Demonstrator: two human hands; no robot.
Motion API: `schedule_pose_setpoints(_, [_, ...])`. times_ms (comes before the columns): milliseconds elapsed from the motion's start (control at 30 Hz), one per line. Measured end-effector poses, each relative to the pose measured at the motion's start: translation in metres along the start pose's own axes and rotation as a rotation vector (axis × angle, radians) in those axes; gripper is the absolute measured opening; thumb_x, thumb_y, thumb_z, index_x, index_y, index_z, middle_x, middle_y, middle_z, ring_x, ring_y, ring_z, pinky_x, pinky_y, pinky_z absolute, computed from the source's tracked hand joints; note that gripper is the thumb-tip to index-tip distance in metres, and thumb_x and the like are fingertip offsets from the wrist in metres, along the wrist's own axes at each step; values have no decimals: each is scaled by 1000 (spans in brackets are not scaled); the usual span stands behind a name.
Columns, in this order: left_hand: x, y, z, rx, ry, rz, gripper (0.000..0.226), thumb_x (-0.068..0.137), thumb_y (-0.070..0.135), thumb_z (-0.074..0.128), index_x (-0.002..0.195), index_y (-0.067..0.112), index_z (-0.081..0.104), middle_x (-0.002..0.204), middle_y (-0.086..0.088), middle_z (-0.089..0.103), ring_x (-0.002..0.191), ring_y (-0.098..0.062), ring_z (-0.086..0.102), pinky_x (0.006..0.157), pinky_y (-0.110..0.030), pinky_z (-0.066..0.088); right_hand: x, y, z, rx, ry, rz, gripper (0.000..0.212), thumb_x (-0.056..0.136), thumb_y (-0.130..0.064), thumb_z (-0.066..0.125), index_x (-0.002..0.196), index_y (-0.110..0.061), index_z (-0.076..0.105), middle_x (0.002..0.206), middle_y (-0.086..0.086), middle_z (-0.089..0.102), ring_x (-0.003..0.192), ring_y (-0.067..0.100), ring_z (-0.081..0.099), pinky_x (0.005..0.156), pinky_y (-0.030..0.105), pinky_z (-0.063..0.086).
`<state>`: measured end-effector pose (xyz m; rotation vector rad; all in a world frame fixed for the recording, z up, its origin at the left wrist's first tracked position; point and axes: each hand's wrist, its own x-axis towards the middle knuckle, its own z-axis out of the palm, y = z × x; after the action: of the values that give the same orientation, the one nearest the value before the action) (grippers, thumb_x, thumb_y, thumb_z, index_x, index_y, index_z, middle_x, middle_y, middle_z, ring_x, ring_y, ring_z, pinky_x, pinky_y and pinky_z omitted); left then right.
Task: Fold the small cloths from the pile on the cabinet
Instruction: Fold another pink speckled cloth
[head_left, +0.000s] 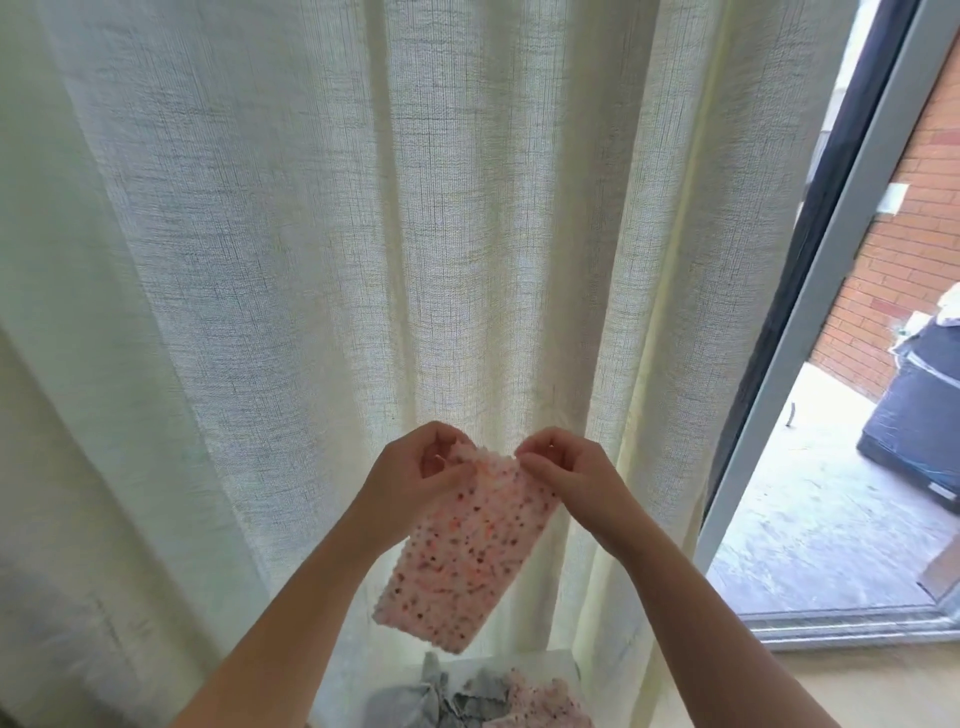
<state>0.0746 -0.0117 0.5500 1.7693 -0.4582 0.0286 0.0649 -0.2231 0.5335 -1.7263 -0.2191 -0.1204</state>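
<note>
Nearest, bottom edge of view: pile of small cloths (483, 699) on the white cabinet top (556, 661), grey ones to the left, a pink speckled one to the right. They lie crumpled, so judged not yet folded.

Both forearms reach up and forward from the lower corners and converge above the pile.

Pink speckled cloth (467, 551) is held in the air above the pile, clear of it. It hangs from its top edge with the lower end slanting left. Likely reason: hanging lets it drop flat so the corners can be matched for a fold. Whether it is already doubled, I cannot tell.

Left hand (410, 467): fingers curled, pinching the cloth's top left corner. Right hand (566, 467): fingers curled, pinching the top right corner. The hands are close together, wrists raised.

Behind: cream curtain (311, 234). Far right: grey door frame (810, 332), brick wall (893, 249) and a dark bin (919, 415) outside.
</note>
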Motion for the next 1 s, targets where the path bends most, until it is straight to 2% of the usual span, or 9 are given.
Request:
schedule_pose_setpoints(133, [-4, -2, -6, 39, -70, -4, 16, 85, 6, 71, 79, 20, 67, 70, -5, 61, 68, -19, 57, 65, -29, 49, -1, -8, -5, -14, -21, -66, 8, 92, -4, 62, 90, -10, 65, 81, 3, 75, 76, 11, 67, 74, 23, 50])
schedule_pose_setpoints(267, [-5, 0, -8, 68, -48, 24, 17, 82, 9, 74, 76, 23, 69, 74, -15, 66, 69, -21, 62, 69, -34, 53, -5, -10, -3, -164, -143, -127, 8, 92, -18, 65, 97, -21, 71, 94, -3, 74, 94, 14, 69, 89, 33, 54])
schedule_pose_setpoints(400, [-3, -1, -8, 115, 6, 17, 16, 79, 10, 78, 76, 23, 70, 75, -11, 70, 71, -27, 67, 72, -36, 54, -8, -15, 2, -247, -192, -138, 9, 91, -24, 68, 98, -22, 73, 95, -9, 72, 91, 10, 69, 85, 32, 57])
schedule_pose_setpoints(467, [-3, -1, -9, 142, 23, 24, 15, 78, 12, 79, 76, 23, 69, 74, -7, 70, 73, -30, 67, 71, -36, 54, -5, -16, 3, -318, -196, -135, 13, 85, -33, 72, 95, -24, 72, 92, -8, 72, 89, 12, 68, 85, 38, 58])
schedule_pose_setpoints(567, [-3, 0, -13, 208, 38, 48, 17, 76, 12, 80, 72, 23, 67, 70, 0, 69, 70, -21, 66, 68, -27, 53, 1, -15, 0, -453, -253, -95, 32, 77, -50, 70, 87, -20, 72, 85, -2, 72, 84, 17, 69, 83, 43, 57])
schedule_pose_setpoints(700, [-1, 3, -23, 299, 52, 43, 17, 72, 12, 83, 71, 17, 67, 71, -5, 70, 73, -24, 68, 70, -30, 55, 13, -20, -10, -645, -327, -79, 25, 84, -44, 72, 79, -20, 69, 82, -8, 70, 82, 10, 67, 81, 35, 55])
schedule_pose_setpoints(800, [2, 7, -30, 317, 46, 33, 19, 70, 11, 85, 71, 14, 67, 70, -3, 69, 66, -14, 65, 68, -22, 54, 19, -29, -13, -728, -367, -65, 22, 84, -44, 72, 72, -27, 67, 77, -13, 69, 80, 3, 67, 85, 33, 57])
schedule_pose_setpoints(867, [3, 9, -34, 303, 48, 31, 19, 70, 11, 85, 71, 14, 67, 70, -2, 69, 64, -10, 64, 67, -18, 53, 22, -36, -13, -758, -367, -81, 25, 83, -45, 72, 72, -23, 70, 75, -13, 69, 75, -2, 65, 86, 35, 57])
schedule_pose_setpoints(1000, [6, 12, -44, 294, 94, 46, 17, 71, 14, 85, 71, 15, 68, 69, 0, 70, 65, -13, 67, 67, -19, 53, 28, -46, -19, -750, -338, -124, 28, 79, -42, 76, 72, -16, 71, 76, -7, 73, 77, 4, 68, 87, 37, 57])
